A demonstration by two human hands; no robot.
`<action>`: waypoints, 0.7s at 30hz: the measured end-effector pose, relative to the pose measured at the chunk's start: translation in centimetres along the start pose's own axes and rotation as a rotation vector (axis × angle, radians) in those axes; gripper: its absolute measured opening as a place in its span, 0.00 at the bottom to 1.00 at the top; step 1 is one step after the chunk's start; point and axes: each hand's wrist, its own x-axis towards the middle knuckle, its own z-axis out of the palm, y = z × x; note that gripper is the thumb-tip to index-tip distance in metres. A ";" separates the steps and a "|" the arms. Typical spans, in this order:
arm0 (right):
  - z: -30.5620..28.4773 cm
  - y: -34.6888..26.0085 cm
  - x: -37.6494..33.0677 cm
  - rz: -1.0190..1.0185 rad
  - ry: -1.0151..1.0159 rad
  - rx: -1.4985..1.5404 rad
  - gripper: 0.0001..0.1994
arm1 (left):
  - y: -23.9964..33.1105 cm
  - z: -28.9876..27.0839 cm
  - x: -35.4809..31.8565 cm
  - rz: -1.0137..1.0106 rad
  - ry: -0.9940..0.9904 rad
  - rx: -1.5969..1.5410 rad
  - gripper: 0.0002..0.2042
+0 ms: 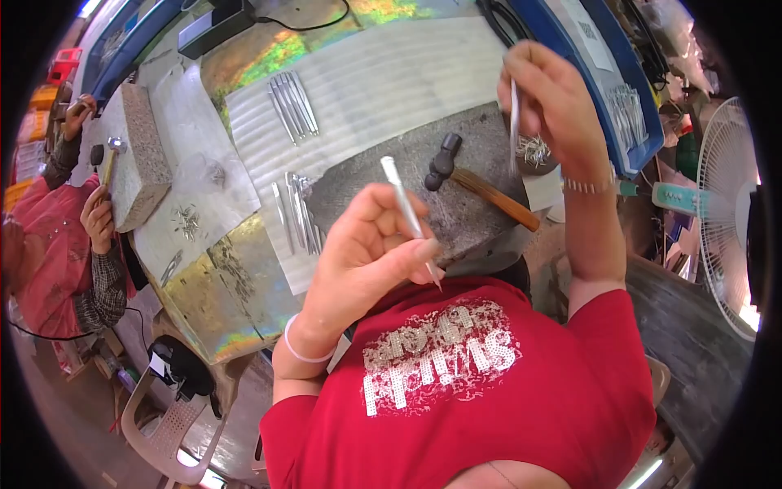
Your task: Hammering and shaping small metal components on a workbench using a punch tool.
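The lower tip of the thin metal rod (410, 218) disappears behind the fingers of the left hand (362, 253). The right hand (550, 102) covers part of the small pile of metal pins (533, 151), too small to count. In the left of the frame a co-worker (57, 244) is cut by the dark rim. The white fan (729, 216) at right is cut too.

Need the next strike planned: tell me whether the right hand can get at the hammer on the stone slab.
Probably yes: the hammer lies uncovered just below the right hand. That hand already pinches a thin metal rod, so it would have to drop it first.
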 end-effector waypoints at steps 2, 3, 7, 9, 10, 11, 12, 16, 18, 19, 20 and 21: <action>-1.2 1.3 3.9 -0.093 0.058 -0.219 0.11 | 0.0 -0.9 0.0 0.035 -0.009 -0.030 0.14; -1.6 2.3 5.8 -0.139 0.097 -0.356 0.11 | 0.1 -1.1 -0.1 0.062 0.035 -0.075 0.15; -2.9 6.7 12.5 -0.149 0.118 -0.705 0.13 | -0.4 -2.1 0.0 0.125 0.112 -0.153 0.15; -3.5 8.5 14.0 -0.377 0.157 -1.101 0.12 | -0.5 -2.3 0.0 0.132 0.117 -0.177 0.15; -3.3 8.9 14.3 -0.378 0.149 -1.153 0.12 | -0.6 -2.5 0.1 0.143 0.123 -0.173 0.15; -3.5 9.2 14.4 -0.377 0.147 -1.149 0.12 | -0.7 -2.6 0.2 0.153 0.126 -0.168 0.15; -3.8 9.5 14.3 -0.390 0.162 -1.182 0.11 | -0.6 -2.5 0.3 0.149 0.128 -0.167 0.15; -2.2 7.0 10.7 -0.459 0.202 -1.103 0.11 | -0.7 -2.4 0.6 0.178 0.186 -0.114 0.15; 0.0 3.7 6.4 -0.303 0.078 -0.939 0.12 | -0.9 -2.7 0.7 0.189 0.222 -0.100 0.15; 0.6 2.8 4.2 -0.277 0.017 -0.898 0.12 | -1.1 -2.9 0.8 0.196 0.235 -0.076 0.15; 1.2 2.3 2.0 -0.250 -0.042 -0.857 0.12 | -1.1 -2.9 0.8 0.202 0.245 -0.050 0.16; 1.8 2.1 -0.2 -0.254 -0.078 -0.884 0.12 | -1.2 -2.9 0.8 0.197 0.246 -0.050 0.16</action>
